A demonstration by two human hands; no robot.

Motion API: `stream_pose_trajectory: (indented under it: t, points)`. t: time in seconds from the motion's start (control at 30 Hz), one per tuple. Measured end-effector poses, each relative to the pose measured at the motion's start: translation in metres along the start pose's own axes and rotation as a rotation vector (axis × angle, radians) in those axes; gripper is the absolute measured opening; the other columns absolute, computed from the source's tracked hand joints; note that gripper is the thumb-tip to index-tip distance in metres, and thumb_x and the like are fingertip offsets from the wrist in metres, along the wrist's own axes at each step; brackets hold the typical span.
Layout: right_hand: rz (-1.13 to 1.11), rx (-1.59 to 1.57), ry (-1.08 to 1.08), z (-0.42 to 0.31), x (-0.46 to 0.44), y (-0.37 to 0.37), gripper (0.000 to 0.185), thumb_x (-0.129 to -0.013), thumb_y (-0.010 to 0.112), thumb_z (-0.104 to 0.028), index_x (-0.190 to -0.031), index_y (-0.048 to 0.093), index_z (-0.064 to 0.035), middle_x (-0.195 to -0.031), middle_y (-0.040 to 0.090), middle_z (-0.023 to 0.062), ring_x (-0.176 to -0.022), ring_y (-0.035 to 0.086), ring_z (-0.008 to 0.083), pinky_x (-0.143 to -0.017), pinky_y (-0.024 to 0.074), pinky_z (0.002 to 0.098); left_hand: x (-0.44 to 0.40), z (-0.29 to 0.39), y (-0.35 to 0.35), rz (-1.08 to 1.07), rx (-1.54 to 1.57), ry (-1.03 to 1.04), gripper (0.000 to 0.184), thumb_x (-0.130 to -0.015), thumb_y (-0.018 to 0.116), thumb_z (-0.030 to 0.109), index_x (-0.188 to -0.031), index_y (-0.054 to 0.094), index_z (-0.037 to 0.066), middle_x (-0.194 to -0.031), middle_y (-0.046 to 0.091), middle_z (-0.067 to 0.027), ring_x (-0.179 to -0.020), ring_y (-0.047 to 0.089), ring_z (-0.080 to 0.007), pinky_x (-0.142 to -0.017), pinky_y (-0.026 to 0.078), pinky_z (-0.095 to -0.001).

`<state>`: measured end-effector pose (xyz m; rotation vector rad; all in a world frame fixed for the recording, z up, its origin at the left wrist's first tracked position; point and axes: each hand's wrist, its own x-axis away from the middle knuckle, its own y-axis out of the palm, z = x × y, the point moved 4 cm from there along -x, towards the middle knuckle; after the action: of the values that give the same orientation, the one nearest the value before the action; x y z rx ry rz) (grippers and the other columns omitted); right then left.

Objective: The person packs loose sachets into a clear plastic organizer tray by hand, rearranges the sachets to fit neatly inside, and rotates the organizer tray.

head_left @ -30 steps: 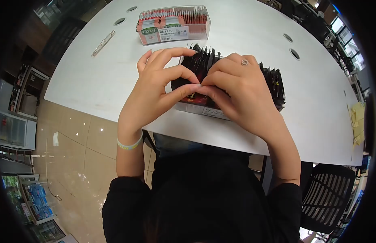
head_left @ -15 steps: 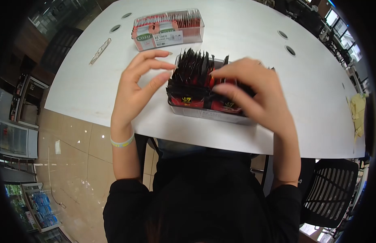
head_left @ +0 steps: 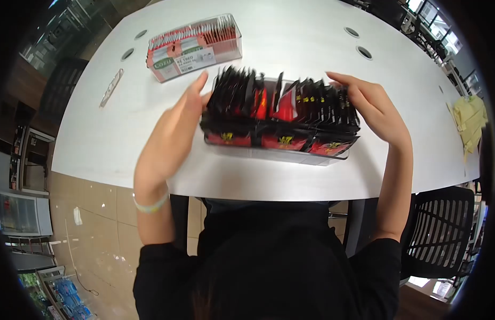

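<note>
A clear plastic box stands near the table's front edge, packed with black and red sachets. Some sachets in its middle lean apart, showing their red fronts. My left hand, slightly blurred, is at the box's left end with its fingers extended and partly hidden behind the wrist and thumb. At the right end, my right hand has its fingers spread beside the sachets, with nothing held. Whether either hand touches the box is hard to tell.
Behind to the left stands another clear box of pink and white sachets. A thin clear strip lies on the white table at left. Yellow paper or cloth is at the right edge. A black chair is at lower right.
Both hands have left the middle of the sachets and moved apart to the two ends of the box. The camera view has shifted, so the rear box appears further left.
</note>
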<state>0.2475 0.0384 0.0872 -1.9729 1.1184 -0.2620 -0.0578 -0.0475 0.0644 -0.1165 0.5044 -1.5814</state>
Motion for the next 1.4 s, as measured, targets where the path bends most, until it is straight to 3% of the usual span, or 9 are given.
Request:
stream_pose_trajectory:
  t: [0.07, 0.23, 0.33, 0.43, 0.57, 0.67, 0.83, 0.97, 1.4]
  points:
    - [0.151, -0.023, -0.029, 0.001, 0.02, 0.002, 0.043, -0.1, 0.042, -0.031, -0.126, 0.056, 0.0013, -0.095, 0.068, 0.0162, -0.086, 0.062, 0.0179, -0.08, 0.0471, 0.0283, -0.022, 0.001, 0.003, -0.107, 0.024, -0.062, 0.078, -0.099, 0.014, 0.058, -0.145, 0.03, -0.002, -0.121, 0.059, -0.016, -0.115, 0.051, -0.0205, -0.107, 0.027, -0.0345]
    - [0.226, -0.159, 0.128, -0.022, 0.078, 0.01, 0.051, -0.097, 0.045, -0.035, -0.134, 0.049, 0.0007, -0.074, 0.063, 0.0069, -0.061, 0.041, 0.0089, -0.061, 0.0391, 0.0242, -0.099, -0.027, 0.015, -0.244, 0.076, -0.1, 0.083, -0.096, 0.02, 0.065, -0.141, 0.038, -0.002, -0.109, 0.059, -0.0053, -0.11, 0.05, -0.0168, -0.105, 0.028, -0.0319]
    - [0.035, -0.348, 0.08, -0.052, 0.095, 0.018, 0.061, -0.083, 0.069, -0.026, -0.134, 0.048, 0.0001, -0.114, 0.065, 0.0199, -0.101, 0.066, 0.0252, -0.09, 0.0496, 0.0344, -0.126, -0.022, 0.034, -0.416, 0.096, -0.082, 0.075, -0.098, 0.026, 0.06, -0.134, 0.047, -0.001, -0.112, 0.062, -0.0043, -0.108, 0.055, -0.0124, -0.101, 0.036, -0.0285]
    - [-0.007, -0.302, 0.02, -0.055, 0.089, 0.024, 0.071, -0.07, 0.081, -0.032, -0.126, 0.056, 0.0036, -0.106, 0.068, 0.0192, -0.096, 0.068, 0.0269, -0.088, 0.0496, 0.0354, -0.135, -0.018, 0.045, -0.425, 0.209, 0.03, 0.069, -0.098, 0.03, 0.057, -0.133, 0.049, 0.001, -0.117, 0.064, -0.0078, -0.109, 0.058, -0.0147, -0.1, 0.04, -0.0293]
    - [0.145, -0.16, -0.139, -0.045, 0.046, 0.014, 0.032, -0.077, 0.073, -0.01, -0.106, 0.066, 0.0027, -0.1, 0.069, 0.0133, -0.095, 0.064, 0.0216, -0.085, 0.0482, 0.0318, -0.121, -0.007, 0.026, -0.238, 0.065, 0.2, 0.053, -0.1, 0.037, 0.044, -0.123, 0.058, 0.001, -0.118, 0.064, -0.0098, -0.112, 0.059, -0.0158, -0.1, 0.043, -0.0301]
    - [0.229, -0.075, -0.28, -0.041, 0.006, 0.017, 0.033, -0.076, 0.074, -0.009, -0.107, 0.067, -0.001, -0.107, 0.067, 0.0113, -0.1, 0.062, 0.0214, -0.09, 0.0455, 0.0327, -0.103, 0.012, 0.031, -0.17, -0.076, 0.371, 0.038, -0.092, 0.06, 0.031, -0.111, 0.065, -0.002, -0.107, 0.068, -0.0097, -0.101, 0.061, -0.0149, -0.091, 0.046, -0.0289]
    - [0.173, -0.194, -0.377, -0.031, -0.006, 0.032, 0.075, -0.064, 0.081, -0.048, -0.122, 0.06, -0.0058, -0.135, 0.049, 0.0172, -0.125, 0.046, 0.031, -0.104, 0.0353, 0.042, -0.09, 0.018, 0.047, -0.09, -0.339, 0.57, 0.05, -0.092, 0.055, 0.039, -0.115, 0.06, -0.005, -0.109, 0.063, -0.0177, -0.104, 0.059, -0.0319, -0.093, 0.044, -0.0361]
    - [0.242, 0.048, -0.63, -0.053, 0.034, 0.035, 0.061, -0.064, 0.08, -0.051, -0.105, 0.066, -0.0079, -0.123, 0.055, 0.023, -0.119, 0.049, 0.0408, -0.1, 0.0361, 0.0542, -0.089, 0.009, 0.048, -0.109, -0.241, 0.533, 0.053, -0.095, 0.048, 0.043, -0.118, 0.055, -0.004, -0.117, 0.058, -0.0166, -0.112, 0.052, -0.0298, -0.097, 0.039, -0.0349]
    - [-0.014, 0.394, -0.443, -0.086, 0.017, 0.035, 0.037, -0.073, 0.069, -0.033, -0.1, 0.07, -0.0073, -0.099, 0.066, 0.0073, -0.101, 0.062, 0.0259, -0.101, 0.035, 0.0492, -0.091, 0.004, 0.052, -0.082, -0.254, 0.626, 0.048, -0.097, 0.043, 0.044, -0.112, 0.06, 0.001, -0.106, 0.06, -0.0123, -0.103, 0.051, -0.0281, -0.092, 0.039, -0.0358]
